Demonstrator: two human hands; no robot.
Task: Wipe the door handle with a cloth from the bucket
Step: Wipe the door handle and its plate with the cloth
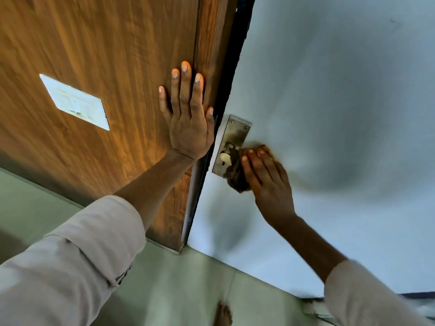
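step: wiping under way, cloth (235, 175) on handle (227, 157)
left hand (188, 128): flat, fingers spread wide, palm pressed on wood panel (106, 55), holding nothing
right hand (266, 175): curled round bunched brown cloth, pressing it onto handle
handle: on steel plate (235, 135), near left edge of pale door (329, 90), right of left hand; lever itself mostly hidden under cloth, only a pale stub and keyhole showing
plate: upper half bare, smudged dark; two screws at top
cloth: covers lower-right part of plate and the lever, blurred
done: cloth fetched, contact made, rubbing probably started
left: likely rest of lever, upper plate smudges, underside; cannot tell how clean the covered part is
bucket: not in view
switch plate (75, 102): white, on wood panel far left; no readable marks
writing/brands: none legible on plate, handle or cloth
floor (188, 290): greenish tiles, bare foot (222, 314) at bottom edge
sleeves: light, rolled at both forearms
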